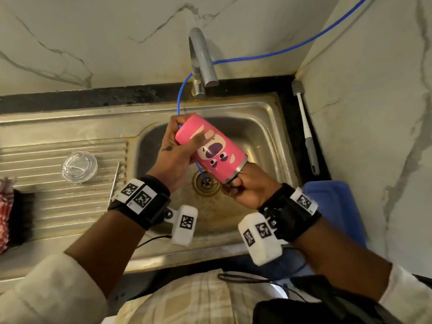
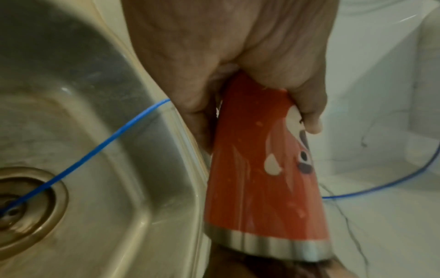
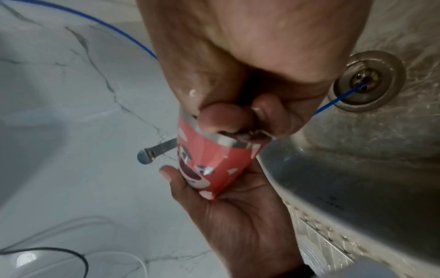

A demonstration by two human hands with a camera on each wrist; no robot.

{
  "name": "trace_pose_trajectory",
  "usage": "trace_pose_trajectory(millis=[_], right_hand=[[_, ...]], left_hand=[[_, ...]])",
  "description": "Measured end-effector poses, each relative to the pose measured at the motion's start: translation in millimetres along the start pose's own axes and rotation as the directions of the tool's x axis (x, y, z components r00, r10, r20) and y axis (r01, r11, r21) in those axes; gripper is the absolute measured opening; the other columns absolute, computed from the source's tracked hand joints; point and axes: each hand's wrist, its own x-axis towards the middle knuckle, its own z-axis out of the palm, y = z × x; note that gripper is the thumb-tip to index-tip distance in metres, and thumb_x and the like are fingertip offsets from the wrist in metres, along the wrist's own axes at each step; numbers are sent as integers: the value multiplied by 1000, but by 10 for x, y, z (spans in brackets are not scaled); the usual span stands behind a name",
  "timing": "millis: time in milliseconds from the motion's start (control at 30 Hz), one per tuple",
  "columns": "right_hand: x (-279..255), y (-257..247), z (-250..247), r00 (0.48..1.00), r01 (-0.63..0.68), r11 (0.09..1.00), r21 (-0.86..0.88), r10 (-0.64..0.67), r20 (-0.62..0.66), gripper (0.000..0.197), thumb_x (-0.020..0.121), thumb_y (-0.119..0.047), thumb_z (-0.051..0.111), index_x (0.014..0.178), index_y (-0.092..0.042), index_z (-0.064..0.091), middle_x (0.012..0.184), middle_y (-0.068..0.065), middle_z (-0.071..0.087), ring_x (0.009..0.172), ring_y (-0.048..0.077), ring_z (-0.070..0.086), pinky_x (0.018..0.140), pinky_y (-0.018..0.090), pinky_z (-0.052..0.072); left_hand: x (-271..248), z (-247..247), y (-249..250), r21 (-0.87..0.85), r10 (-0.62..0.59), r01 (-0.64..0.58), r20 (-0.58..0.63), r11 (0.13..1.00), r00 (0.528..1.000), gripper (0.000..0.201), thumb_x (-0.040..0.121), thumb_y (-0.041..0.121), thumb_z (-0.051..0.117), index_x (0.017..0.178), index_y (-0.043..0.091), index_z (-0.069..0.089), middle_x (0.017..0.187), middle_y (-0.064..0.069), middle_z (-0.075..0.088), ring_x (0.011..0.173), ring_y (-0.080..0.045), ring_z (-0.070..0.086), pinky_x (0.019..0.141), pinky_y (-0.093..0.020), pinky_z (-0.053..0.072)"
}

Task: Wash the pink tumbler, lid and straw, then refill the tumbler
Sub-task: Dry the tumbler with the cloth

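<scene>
The pink tumbler (image 1: pixel 210 150) with a cartoon face is held tilted over the sink basin (image 1: pixel 261 136), base up and to the left, steel-rimmed mouth down and to the right. My left hand (image 1: pixel 191 140) grips its base end, thumb across the print. My right hand (image 1: pixel 243 185) is at the mouth, thumb on the rim and curled fingers reaching inside; what they touch is hidden. The left wrist view shows the tumbler (image 2: pixel 262 178) in my left hand (image 2: pixel 238 56). The clear lid (image 1: pixel 79 167) and thin metal straw (image 1: pixel 114 183) lie on the ribbed drainboard.
The faucet (image 1: pixel 203 59) stands behind the basin, no water visible from it. A blue tube (image 1: pixel 268 54) runs from the wall into the drain (image 1: pixel 205 183). A bottle brush (image 1: pixel 306 132) lies on the right counter, a blue container (image 1: pixel 334 202) below it. Red checked cloth (image 1: pixel 4 216) at far left.
</scene>
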Motion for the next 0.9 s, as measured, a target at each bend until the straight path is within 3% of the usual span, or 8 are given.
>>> trace_pose_trajectory(millis=[133,267,333,433,533,633,800,900], right_hand=[[55,107,52,924,315,923,-222,-352,-151,25,101,2,56,88,-14,69,54,-10,60,37,0,45,41,15,36],[197,25,-201,390,479,-190,-857,-829,402,21,78,-25,75,87,-8,80,75,8,76,62,30,73,52,33,56],[217,7,-232,328,346,-469,-813,-751,573,28,77,-32,63,75,-7,77,67,14,70,48,37,65,44,31,48],[204,9,-196,358,365,-287,-886,-835,418,9,76,-12,80,79,-5,76,70,14,71,55,35,68,50,29,48],[134,-8,-41,704,428,433,-793,-710,-8,22,81,9,76,97,-6,74,73,0,71,61,10,69,52,21,51],[46,-67,-1,978,155,963,-220,-181,-104,29,99,15,44,105,-8,61,52,-5,49,34,1,44,36,15,34],[74,-10,16,972,167,977,-131,-186,-144,30,105,4,43,94,-15,63,46,-7,48,34,2,39,37,16,31],[162,-22,-18,732,488,575,-657,-679,-49,19,93,2,69,94,-16,75,75,-1,74,57,11,68,52,26,54]], left_hand=[[10,41,79,66,-101,107,-76,992,992,46,90,38,80,128,22,59,115,-8,76,102,-25,76,77,-42,64],[-18,112,129,-72,-321,313,-183,947,929,64,79,53,87,133,32,59,120,-6,74,99,-26,79,72,-41,65],[-18,143,137,-134,-356,336,-168,932,919,69,77,44,90,136,27,59,120,-10,75,93,-26,80,69,-42,65],[22,154,134,-135,-324,305,-154,943,933,67,79,32,91,137,27,57,121,-12,75,95,-28,80,70,-43,65],[13,151,115,-122,-276,260,-141,958,951,65,82,24,89,137,25,54,121,-10,73,96,-25,80,68,-41,64],[-12,78,101,-22,-138,137,-68,990,988,67,75,17,90,130,19,51,122,-8,69,103,-26,76,73,-42,64],[85,7,96,30,-184,183,38,983,982,74,75,24,89,137,27,50,133,-9,67,114,-27,74,84,-47,64],[108,27,68,-73,-296,293,-40,953,954,91,72,48,92,148,29,45,134,-11,69,112,-31,75,86,-52,64]])
